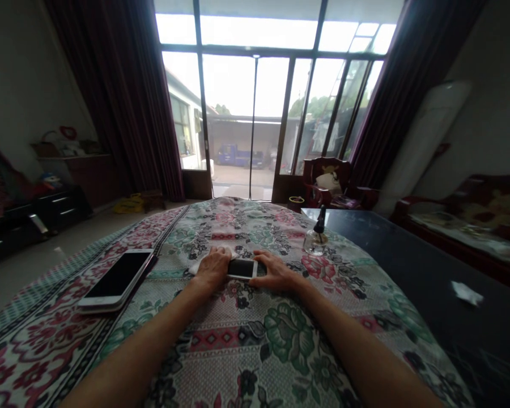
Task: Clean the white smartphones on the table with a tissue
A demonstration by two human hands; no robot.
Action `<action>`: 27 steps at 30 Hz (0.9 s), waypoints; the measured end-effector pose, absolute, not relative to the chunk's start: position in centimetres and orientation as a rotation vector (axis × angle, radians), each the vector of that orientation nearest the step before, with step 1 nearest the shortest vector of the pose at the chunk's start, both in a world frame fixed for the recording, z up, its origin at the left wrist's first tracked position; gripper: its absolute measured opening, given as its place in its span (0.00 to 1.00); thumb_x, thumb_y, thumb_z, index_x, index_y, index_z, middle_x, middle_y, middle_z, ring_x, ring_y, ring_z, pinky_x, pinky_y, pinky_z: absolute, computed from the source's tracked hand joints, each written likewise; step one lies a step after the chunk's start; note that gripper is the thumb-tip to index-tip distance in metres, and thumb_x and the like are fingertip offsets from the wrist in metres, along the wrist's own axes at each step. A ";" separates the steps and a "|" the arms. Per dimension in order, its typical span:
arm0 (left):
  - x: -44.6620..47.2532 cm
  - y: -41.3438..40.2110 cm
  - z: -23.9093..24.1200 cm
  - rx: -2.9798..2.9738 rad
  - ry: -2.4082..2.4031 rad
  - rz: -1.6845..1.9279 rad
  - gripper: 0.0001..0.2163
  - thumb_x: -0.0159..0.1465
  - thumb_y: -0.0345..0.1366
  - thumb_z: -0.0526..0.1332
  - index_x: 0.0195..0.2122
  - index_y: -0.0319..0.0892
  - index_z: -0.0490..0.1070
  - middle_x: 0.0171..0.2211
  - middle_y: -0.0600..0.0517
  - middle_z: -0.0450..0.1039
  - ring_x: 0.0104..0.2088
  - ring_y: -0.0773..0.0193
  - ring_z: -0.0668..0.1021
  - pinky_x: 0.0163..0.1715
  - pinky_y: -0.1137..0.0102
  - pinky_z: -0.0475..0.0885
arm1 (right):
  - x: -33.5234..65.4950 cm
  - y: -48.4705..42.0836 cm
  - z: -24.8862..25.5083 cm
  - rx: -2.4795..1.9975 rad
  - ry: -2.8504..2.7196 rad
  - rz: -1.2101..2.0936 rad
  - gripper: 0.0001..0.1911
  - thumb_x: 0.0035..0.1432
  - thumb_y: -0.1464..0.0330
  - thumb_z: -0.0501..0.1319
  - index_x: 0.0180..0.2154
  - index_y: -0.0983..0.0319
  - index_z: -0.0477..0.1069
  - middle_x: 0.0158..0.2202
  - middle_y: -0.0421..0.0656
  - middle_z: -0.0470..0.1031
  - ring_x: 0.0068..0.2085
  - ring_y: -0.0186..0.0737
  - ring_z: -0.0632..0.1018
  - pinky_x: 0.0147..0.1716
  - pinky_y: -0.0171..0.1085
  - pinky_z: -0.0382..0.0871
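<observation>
A small white smartphone (242, 268) with a dark screen lies on the flowered tablecloth (289, 334) in front of me. My right hand (274, 271) grips its right end, thumb on the near edge and fingers at the far one. Over the left end bends my left hand (213, 266), fingers closed on a white wipe (194, 268) that pokes out on both sides of it. The palm hides most of this wipe; whether it is tissue or cloth I cannot tell.
A larger white phone or tablet (119, 279) lies at the left on something dark-edged. Beyond my right hand stands a clear glass bottle (315, 242) with a black top. A dark table (391, 255) adjoins on the right, with a crumpled white scrap (466, 293).
</observation>
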State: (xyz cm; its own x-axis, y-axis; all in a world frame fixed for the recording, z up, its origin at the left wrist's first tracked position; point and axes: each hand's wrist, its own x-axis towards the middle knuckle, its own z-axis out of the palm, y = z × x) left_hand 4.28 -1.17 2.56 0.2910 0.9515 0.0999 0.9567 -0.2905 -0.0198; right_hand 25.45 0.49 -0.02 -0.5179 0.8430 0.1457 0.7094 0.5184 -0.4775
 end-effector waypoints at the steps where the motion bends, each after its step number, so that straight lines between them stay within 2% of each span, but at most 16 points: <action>1: 3.8 -1.5 2.5 -2.450 -1.834 -0.094 0.14 0.60 0.28 0.58 0.47 0.41 0.71 0.46 0.45 0.71 0.47 0.56 0.70 0.44 0.67 0.68 | 25.5 0.5 -0.1 -1.279 -2.402 0.516 0.35 0.45 0.55 0.69 0.54 0.61 0.69 0.63 0.52 0.59 0.62 0.57 0.61 0.62 0.52 0.52; 8: 2.9 -5.2 1.8 -2.434 -1.772 -0.064 0.16 0.65 0.27 0.52 0.52 0.41 0.68 0.53 0.44 0.68 0.52 0.55 0.69 0.48 0.65 0.68 | 25.4 0.6 -0.2 -1.276 -2.380 0.520 0.36 0.43 0.54 0.69 0.54 0.61 0.69 0.62 0.51 0.60 0.62 0.58 0.61 0.62 0.52 0.52; 13: 3.7 -6.9 1.3 -2.488 -1.675 -0.043 0.19 0.65 0.25 0.50 0.56 0.41 0.66 0.58 0.45 0.65 0.56 0.53 0.67 0.49 0.65 0.69 | 25.3 0.6 -0.4 -1.252 -2.369 0.521 0.37 0.42 0.55 0.70 0.54 0.60 0.68 0.62 0.51 0.60 0.62 0.57 0.61 0.62 0.51 0.51; 22: 2.4 -3.6 3.0 -2.422 -1.839 0.004 0.15 0.66 0.29 0.51 0.49 0.42 0.72 0.48 0.44 0.71 0.49 0.53 0.71 0.44 0.64 0.69 | 25.3 1.1 -1.2 -1.237 -2.361 0.492 0.37 0.42 0.53 0.69 0.53 0.60 0.68 0.62 0.51 0.60 0.62 0.56 0.61 0.61 0.52 0.52; 27: 3.8 -4.1 2.9 -2.357 -1.896 0.021 0.14 0.65 0.27 0.52 0.49 0.40 0.72 0.48 0.43 0.71 0.50 0.52 0.70 0.44 0.65 0.69 | 25.3 1.2 -1.3 -1.226 -2.378 0.466 0.37 0.43 0.52 0.68 0.53 0.61 0.68 0.61 0.52 0.62 0.62 0.56 0.61 0.61 0.52 0.53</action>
State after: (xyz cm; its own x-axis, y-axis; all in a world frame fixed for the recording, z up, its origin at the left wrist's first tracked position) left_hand 3.77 -4.08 2.95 0.2167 0.9743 0.0622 0.9726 -0.2100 -0.0997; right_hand 25.32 1.21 -1.35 -0.5212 0.8263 0.2136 0.6847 0.5542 -0.4733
